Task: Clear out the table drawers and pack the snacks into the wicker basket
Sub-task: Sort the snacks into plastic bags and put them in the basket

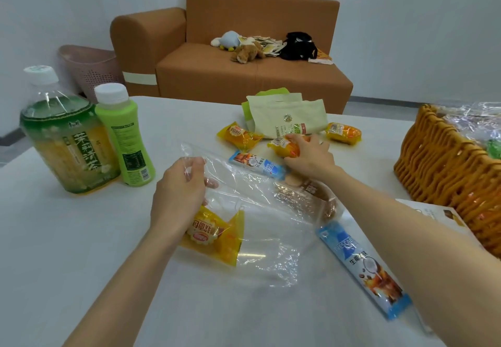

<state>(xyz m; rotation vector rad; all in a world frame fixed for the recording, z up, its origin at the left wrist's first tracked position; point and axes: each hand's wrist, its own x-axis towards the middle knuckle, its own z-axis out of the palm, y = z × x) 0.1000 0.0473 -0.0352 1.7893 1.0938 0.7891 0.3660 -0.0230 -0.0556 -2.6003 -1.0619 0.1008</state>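
Observation:
A clear plastic bag point(260, 238) lies on the white table point(81, 251) with one yellow bread packet point(214, 238) inside it. My left hand point(177, 197) pinches the bag's upper edge and holds it up. Farther back, my right hand point(309, 154) grips another yellow bread packet point(284, 147) on the table. Two more yellow packets point(240, 135) point(343, 132) lie near pale green pouches point(287, 119). Two blue coffee stick sachets point(254, 165) point(363, 268) and a brown snack packet point(306, 197) lie around the bag. The wicker basket point(447, 173) stands at the right with clear bags in it.
A large green tea bottle point(62, 135) and a small green bottle point(124, 135) stand at the table's left. A white-and-brown box point(433, 211) lies against the basket. Behind the table are an orange sofa point(244, 48) with plush toys and a pink bin point(89, 67).

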